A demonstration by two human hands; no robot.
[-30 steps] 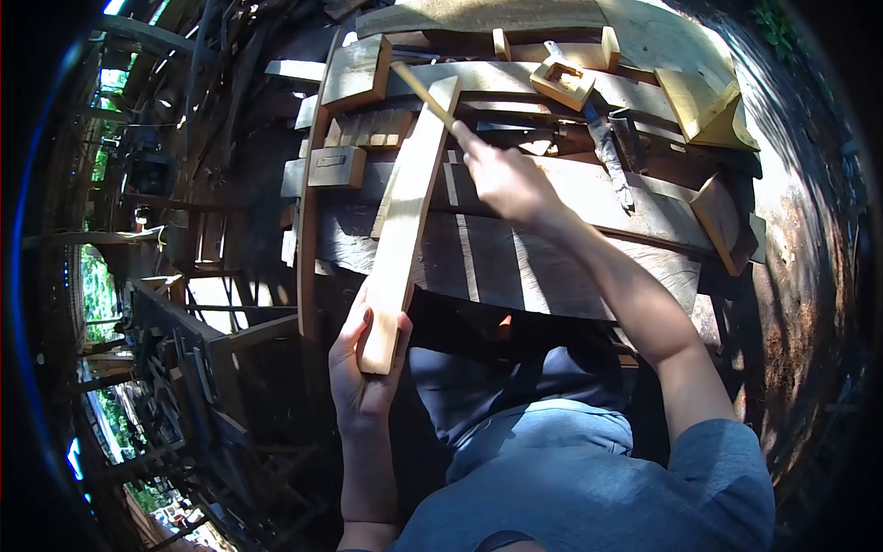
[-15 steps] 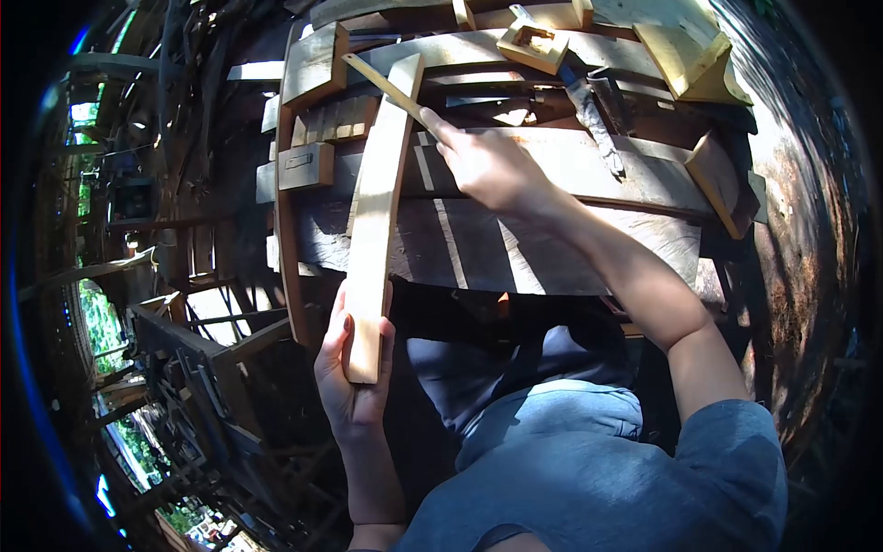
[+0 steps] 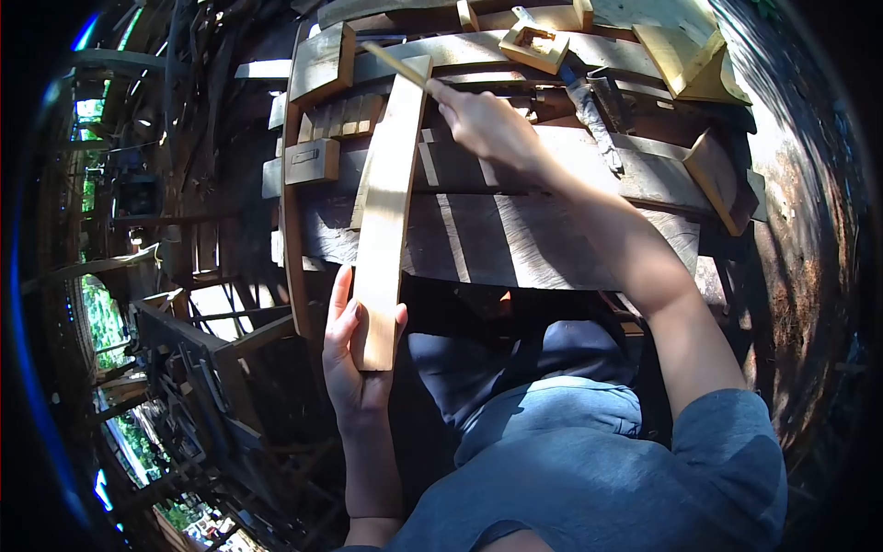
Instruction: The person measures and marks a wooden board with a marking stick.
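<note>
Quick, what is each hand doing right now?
Left hand: closed around the near end of the long wooden board.
Right hand: closed on a thin wooden stick at the board's far end.

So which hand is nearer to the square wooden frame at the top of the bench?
Right. The right hand, holding a thin stick, is just below and left of the frame. The left hand grips the plank's near end, far below it.

A rough plank workbench [image 3: 515,244] carries scattered wood blocks [image 3: 313,161], offcuts [image 3: 676,55] and a small wooden frame [image 3: 532,44].
</note>
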